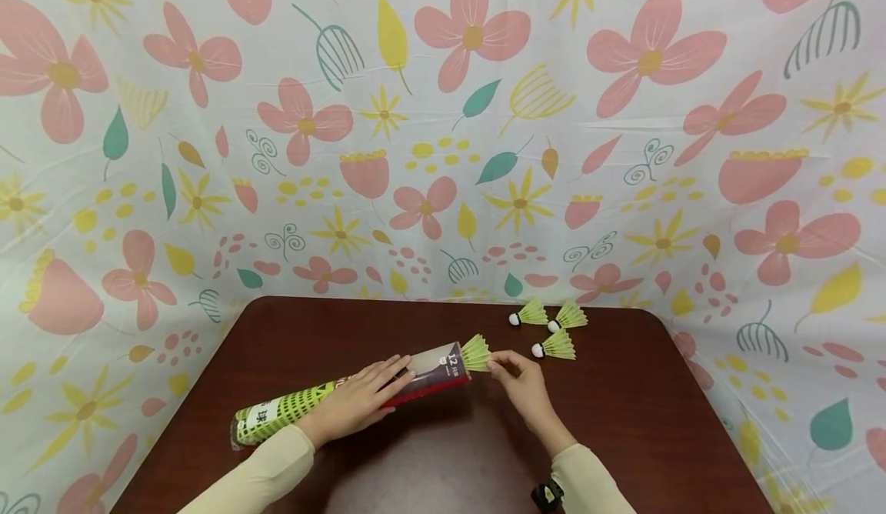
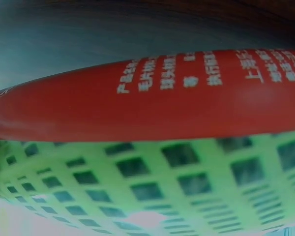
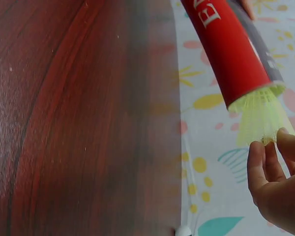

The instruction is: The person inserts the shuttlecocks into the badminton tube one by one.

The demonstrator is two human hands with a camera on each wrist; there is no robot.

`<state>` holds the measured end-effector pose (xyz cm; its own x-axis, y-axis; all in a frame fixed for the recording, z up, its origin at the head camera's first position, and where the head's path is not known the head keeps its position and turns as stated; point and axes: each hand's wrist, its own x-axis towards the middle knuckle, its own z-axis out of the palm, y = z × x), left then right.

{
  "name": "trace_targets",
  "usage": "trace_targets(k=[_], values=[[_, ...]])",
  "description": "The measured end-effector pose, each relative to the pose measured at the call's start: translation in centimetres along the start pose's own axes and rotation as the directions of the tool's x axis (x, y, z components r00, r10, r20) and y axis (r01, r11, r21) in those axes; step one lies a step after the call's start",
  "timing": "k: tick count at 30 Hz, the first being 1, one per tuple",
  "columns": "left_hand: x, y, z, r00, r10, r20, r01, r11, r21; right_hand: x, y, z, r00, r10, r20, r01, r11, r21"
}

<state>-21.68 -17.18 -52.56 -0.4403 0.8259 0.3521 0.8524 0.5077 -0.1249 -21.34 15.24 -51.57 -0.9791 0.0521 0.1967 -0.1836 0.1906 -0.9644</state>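
Observation:
A long shuttlecock tube (image 1: 360, 395), green-patterned at one end and red and grey at the other, lies on the dark wooden table (image 1: 623, 422). My left hand (image 1: 360, 398) rests over its middle, fingers laid along it. The left wrist view shows only the tube's red and green wall (image 2: 152, 128) close up. A yellow-green shuttlecock (image 1: 476, 352) sticks skirt-out from the tube's open end (image 3: 255, 96). My right hand (image 1: 508, 368) pinches the skirt's edge (image 3: 265, 123) with its fingertips (image 3: 285, 140).
Three more yellow-green shuttlecocks (image 1: 550, 325) lie on the table beyond my right hand, near the back edge. A flowered cloth (image 1: 443, 114) hangs behind and around the table. A dark wrist strap (image 1: 547, 496) sits on my right sleeve.

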Motion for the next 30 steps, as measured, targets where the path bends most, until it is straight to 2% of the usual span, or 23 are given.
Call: trace_targets(k=[18,26,30], values=[[0.2,0.2,0.0,1.0,0.002,-0.013,-0.002,1.0,0.004,-0.3,0.0,1.4,1.0,-0.022,0.013,0.022,0.998,-0.056],[0.1,0.2,-0.1,1.0,0.003,-0.021,-0.003,1.0,-0.011,-1.1,-2.6,1.9,0.999,-0.041,0.032,0.043,0.998,-0.045],[0.1,0.2,-0.1,1.0,0.0,-0.019,0.0,1.0,-0.011,-0.8,-1.6,2.2,0.999,-0.037,0.03,0.039,0.997,-0.066]])
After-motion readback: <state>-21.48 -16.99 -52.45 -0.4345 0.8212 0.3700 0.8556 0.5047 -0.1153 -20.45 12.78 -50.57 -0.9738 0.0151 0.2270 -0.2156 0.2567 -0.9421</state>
